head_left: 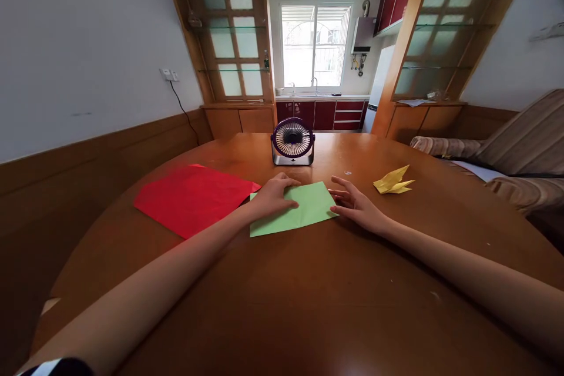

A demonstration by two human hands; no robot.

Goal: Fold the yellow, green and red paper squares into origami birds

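A light green sheet of paper (308, 205), seemingly folded into a rectangle, lies flat on the wooden table (299, 294). My left hand (275, 195) rests on its left part with the fingers stretched out and the thumb apart. At the sheet's right edge is my right hand (355, 205), its fingers spread and the thumb close to the paper's corner. Whether the right fingertips touch the paper, I cannot tell. To the left lies red paper (194, 200), partly behind my left forearm. A yellow folded paper figure (393, 182) sits beyond my right hand.
A small purple desk fan (293, 140) stands on the table behind the green paper. Off the table's right side is a striped armchair (524, 135). Wooden cabinets (238, 120) and a kitchen with a window (315, 47) lie farther back.
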